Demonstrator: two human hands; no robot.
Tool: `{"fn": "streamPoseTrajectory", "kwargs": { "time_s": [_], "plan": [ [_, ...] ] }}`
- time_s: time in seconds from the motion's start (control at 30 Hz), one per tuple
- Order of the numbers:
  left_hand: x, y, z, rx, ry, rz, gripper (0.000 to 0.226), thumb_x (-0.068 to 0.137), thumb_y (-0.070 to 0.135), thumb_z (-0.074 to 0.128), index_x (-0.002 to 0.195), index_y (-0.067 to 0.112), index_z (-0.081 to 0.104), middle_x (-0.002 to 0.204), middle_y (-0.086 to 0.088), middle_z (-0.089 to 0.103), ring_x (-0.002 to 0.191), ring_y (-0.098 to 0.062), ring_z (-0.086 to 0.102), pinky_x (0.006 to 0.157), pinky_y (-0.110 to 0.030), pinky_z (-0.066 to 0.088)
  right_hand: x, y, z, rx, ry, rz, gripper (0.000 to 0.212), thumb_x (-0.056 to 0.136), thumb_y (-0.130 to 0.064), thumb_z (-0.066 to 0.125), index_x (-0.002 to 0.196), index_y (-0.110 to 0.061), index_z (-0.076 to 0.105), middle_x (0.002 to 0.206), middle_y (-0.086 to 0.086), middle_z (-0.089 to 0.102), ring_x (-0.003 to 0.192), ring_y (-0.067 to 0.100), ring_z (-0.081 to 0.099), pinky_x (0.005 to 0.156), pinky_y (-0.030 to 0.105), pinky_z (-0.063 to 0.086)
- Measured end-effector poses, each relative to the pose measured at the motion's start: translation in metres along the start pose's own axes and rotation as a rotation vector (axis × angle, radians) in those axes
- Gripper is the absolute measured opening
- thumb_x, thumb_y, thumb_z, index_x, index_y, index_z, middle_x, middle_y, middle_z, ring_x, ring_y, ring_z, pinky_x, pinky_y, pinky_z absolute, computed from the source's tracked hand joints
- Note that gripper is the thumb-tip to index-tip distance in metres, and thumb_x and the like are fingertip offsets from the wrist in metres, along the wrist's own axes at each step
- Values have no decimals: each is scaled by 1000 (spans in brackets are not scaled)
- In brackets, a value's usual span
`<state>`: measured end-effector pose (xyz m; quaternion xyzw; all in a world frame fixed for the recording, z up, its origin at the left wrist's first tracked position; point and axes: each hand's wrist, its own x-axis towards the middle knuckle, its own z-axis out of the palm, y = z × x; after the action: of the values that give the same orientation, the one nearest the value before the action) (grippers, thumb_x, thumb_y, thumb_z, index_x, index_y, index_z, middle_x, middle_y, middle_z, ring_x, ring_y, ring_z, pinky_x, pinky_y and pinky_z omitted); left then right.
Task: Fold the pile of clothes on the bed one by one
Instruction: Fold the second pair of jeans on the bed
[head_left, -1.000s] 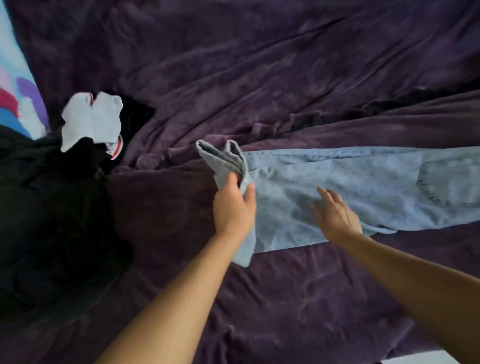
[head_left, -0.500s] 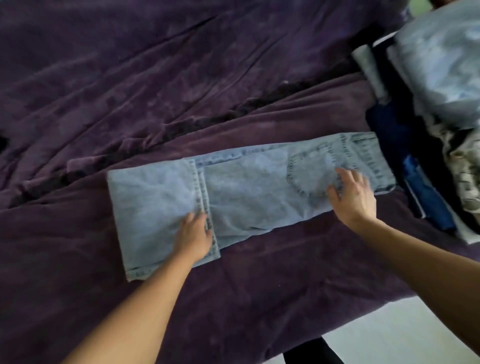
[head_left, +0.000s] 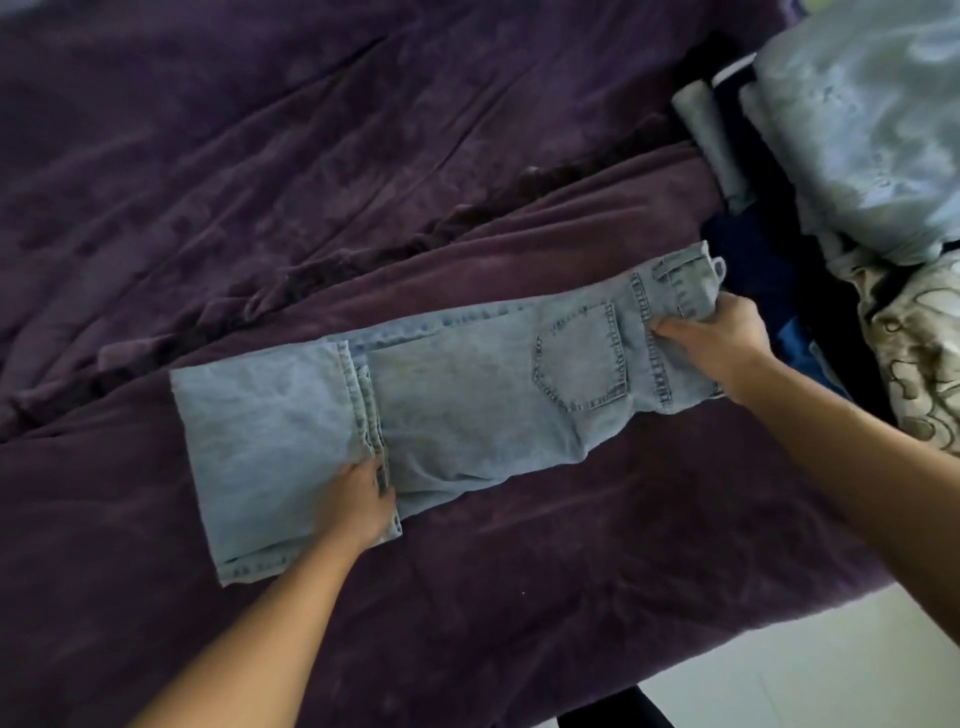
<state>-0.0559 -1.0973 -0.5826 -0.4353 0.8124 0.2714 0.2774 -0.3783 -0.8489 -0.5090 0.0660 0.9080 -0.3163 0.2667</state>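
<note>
My left hand (head_left: 358, 506) lies flat on the turned-back leg hems of the light blue denim jeans (head_left: 467, 410). My right hand (head_left: 719, 345) is clamped on the bunched waistband. The jeans stretch across the near part of the crumpled purple plush blanket (head_left: 415, 156). If I swing the waist over unevenly, the folded legs may slide askew on that soft cover, and the heap of pale and patterned clothes (head_left: 857, 135) close on the right could snag it.

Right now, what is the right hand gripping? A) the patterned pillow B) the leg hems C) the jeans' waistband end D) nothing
C: the right hand curls round the waistband end of the jeans; the left hand rests on the leg hems.
</note>
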Motion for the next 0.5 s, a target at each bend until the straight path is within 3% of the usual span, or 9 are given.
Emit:
{"fn": "streamPoseTrajectory", "kwargs": {
  "time_s": [0.1, 0.23, 0.33, 0.4, 0.5],
  "plan": [
    [-18, -6, -15, -98, 4, -99, 37, 91, 26, 57, 126, 14, 56, 126, -16, 56, 113, -34, 56, 90, -34, 43, -55, -58, 17, -212, -74, -274, 38, 74, -39, 68, 104, -22, 52, 92, -3, 62, 83, 23, 59, 73, 37, 49],
    [-37, -29, -24, -189, 30, -146, 37, 89, 19, 58, 125, 9, 56, 126, -18, 56, 112, -35, 57, 90, -35, 45, -113, -108, 98, -490, -306, -456, 35, 84, -34, 62, 104, -19, 37, 93, 4, 56, 85, 30, 54, 68, 34, 37],
    [-44, -48, -23, -204, 37, -156, 35, 90, 17, 56, 123, 8, 57, 125, -18, 56, 113, -34, 56, 90, -34, 43, -140, -112, 173, -610, -534, -435, 62, 88, -41, 62, 134, -10, 33, 130, 15, 49, 114, 36, 54, 88, 42, 44],
    [-45, -59, -21, -154, 33, -122, 34, 92, 19, 55, 123, 7, 56, 125, -18, 55, 115, -34, 54, 93, -35, 41, -147, -101, 206, -610, -654, -346, 75, 89, -43, 61, 146, -11, 24, 141, 18, 41, 122, 36, 50, 96, 42, 44],
    [-45, -67, -20, -93, 77, 2, 37, 91, 17, 54, 127, 8, 52, 126, -17, 51, 117, -34, 50, 97, -38, 41, -143, -72, 212, -433, -515, -393, 56, 90, -36, 55, 141, -19, 38, 131, 9, 54, 111, 28, 58, 88, 42, 52]
  ]
}}
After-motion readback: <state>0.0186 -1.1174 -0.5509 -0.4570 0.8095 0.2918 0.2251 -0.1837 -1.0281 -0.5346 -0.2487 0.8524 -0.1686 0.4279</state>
